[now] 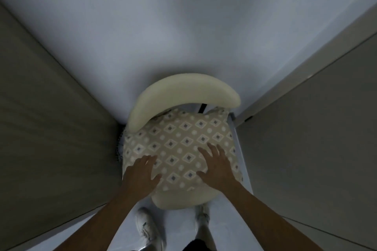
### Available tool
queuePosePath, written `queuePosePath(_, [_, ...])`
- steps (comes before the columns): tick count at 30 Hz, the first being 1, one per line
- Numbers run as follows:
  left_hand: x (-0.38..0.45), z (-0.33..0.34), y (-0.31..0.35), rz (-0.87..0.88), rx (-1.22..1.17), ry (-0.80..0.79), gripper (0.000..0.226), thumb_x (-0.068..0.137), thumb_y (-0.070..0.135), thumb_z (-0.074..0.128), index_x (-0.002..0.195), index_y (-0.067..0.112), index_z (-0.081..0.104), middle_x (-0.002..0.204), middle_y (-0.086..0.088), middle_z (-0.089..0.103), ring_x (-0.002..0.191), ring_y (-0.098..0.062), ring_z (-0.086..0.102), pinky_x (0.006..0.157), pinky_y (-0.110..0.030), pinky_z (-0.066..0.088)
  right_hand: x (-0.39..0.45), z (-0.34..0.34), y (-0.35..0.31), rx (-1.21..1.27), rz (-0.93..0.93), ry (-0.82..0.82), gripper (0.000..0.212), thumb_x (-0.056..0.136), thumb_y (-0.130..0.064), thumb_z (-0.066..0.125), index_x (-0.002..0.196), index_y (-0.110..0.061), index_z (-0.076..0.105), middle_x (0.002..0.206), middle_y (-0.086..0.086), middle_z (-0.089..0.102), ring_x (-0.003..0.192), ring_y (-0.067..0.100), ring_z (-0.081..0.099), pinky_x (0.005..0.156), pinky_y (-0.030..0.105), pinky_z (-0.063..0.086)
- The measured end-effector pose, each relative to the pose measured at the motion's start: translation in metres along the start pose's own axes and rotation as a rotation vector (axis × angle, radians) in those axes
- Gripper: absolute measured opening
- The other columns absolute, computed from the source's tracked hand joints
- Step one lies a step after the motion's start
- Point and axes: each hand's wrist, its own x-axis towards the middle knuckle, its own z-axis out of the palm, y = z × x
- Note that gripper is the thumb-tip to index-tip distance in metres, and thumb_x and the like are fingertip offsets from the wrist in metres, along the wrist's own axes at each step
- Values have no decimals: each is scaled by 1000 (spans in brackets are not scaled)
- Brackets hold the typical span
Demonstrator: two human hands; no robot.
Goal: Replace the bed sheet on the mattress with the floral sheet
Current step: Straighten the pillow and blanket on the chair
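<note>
A pale wall (183, 26) fills the view from 10 to 2 o'clock. Below it, a cream chair (183, 89) carries the folded patterned sheet (179, 138) on its seat. Your left hand (142, 175), at 7 o'clock of the sheet, and right hand (218, 167), at 4 o'clock, lie flat on it, fingers spread, well apart.

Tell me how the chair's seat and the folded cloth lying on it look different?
The chair seat is plain cream with no pattern, while the folded cloth has diamonds and dots printed all over. The seat lies underneath and only its front edge shows; the cloth sits on top and covers most of it. Both hands, the left hand and the right hand, lie flat on the cloth, not the seat. Both are pale beige.
</note>
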Motion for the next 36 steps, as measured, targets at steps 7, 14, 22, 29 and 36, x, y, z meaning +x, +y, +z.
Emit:
queuePosePath(7, [112,100,-32,-121,122,-149,131,78,71,73,158,39,-27,171,-2,-19,159,-29,-5,122,-60,17,106,82,97,-181,89,-158,140,72,-72,77,154,-41,-33,167,6,-32,154,42,-24,120,70,1])
queuePosePath(14, [125,159,-25,-147,232,-3,83,63,44,94,130,7,63,125,-20,67,109,-44,67,78,-53,59,116,122,125,-104,-159,124,72,65,-26,87,129,-25,55,117,8,66,103,37,67,77,48,56])
queuePosePath(22, [35,60,30,-54,-20,282,47,81,21,70,125,17,55,102,-14,72,83,-33,73,66,-44,61,47,27,94,26,-294,173,44,90,-33,51,129,-14,61,109,11,74,88,31,73,65,39,60])
queuePosePath(29, [-138,-32,84,-235,-32,327,44,74,20,54,118,20,58,100,-9,71,82,-34,70,61,-35,57,-48,-82,43,80,-448,-1,43,100,-44,51,139,-26,53,134,-3,58,121,21,56,88,34,47])
queuePosePath(36, [-322,-78,93,-440,-38,450,31,75,29,50,106,27,52,86,0,62,73,-30,63,55,-34,48,-115,-128,-64,-50,-807,-141,43,96,-51,49,134,-32,54,134,-10,54,124,17,53,91,39,50])
